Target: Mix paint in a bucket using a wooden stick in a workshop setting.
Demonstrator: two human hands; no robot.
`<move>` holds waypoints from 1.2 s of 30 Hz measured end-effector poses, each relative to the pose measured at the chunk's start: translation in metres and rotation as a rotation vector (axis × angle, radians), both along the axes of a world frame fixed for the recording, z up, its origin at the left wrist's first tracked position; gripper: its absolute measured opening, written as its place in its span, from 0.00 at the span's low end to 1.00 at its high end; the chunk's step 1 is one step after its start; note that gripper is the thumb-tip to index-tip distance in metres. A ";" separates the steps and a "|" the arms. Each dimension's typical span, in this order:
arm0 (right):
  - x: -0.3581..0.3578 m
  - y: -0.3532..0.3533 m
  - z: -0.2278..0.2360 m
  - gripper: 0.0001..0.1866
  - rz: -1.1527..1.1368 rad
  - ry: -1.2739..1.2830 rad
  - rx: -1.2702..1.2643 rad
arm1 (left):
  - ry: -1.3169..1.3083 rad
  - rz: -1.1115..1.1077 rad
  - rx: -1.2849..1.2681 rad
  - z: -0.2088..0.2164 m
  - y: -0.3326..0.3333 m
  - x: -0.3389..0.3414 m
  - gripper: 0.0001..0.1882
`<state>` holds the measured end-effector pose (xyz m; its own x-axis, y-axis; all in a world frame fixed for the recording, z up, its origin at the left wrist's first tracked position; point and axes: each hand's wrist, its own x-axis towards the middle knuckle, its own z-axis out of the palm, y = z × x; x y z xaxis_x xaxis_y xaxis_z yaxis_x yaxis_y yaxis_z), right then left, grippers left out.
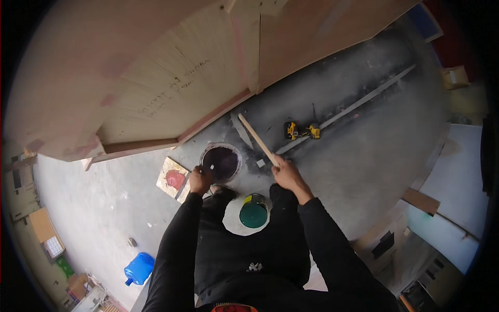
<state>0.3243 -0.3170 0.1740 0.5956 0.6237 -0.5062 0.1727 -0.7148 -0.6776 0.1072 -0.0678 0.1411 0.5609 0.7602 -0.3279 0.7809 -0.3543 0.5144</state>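
Note:
My right hand (289, 178) is wrapped round the near end of a long pale wooden strip (257, 139), which slants away up and to the left over the floor. My left hand (199, 180) is curled closed beside the near left rim of a round, dark-filled tub (221, 162); whatever its fingers hold is hidden. Left of that hand lies a light board (165, 170) with a red patch (175, 180) on it. Between my legs stands a can with a green top (253, 214).
A large wooden panel structure (171, 83) rises ahead and to the left. Two yellow-and-black power tools, one a cordless drill (314, 131), sit on the grey floor near a long flat strip (369, 95). At lower left lies a blue water jug (139, 269).

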 end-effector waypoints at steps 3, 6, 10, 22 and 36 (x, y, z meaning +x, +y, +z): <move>0.032 0.018 -0.061 0.25 0.029 -0.034 -0.100 | -0.003 -0.061 -0.083 -0.038 0.005 0.044 0.14; 0.043 0.039 -0.098 0.23 0.034 -0.022 -0.070 | 0.004 -0.114 -0.129 -0.099 0.026 0.048 0.14; 0.051 0.066 -0.119 0.20 0.164 -0.057 -0.182 | -0.040 -0.197 -0.141 -0.162 0.049 0.049 0.12; 0.068 0.053 -0.114 0.17 0.182 -0.284 -0.034 | -0.022 -0.518 0.041 -0.234 0.091 0.072 0.11; -0.037 0.024 -0.057 0.09 0.603 -0.615 -0.107 | -0.384 -0.261 -0.247 -0.279 0.062 0.017 0.15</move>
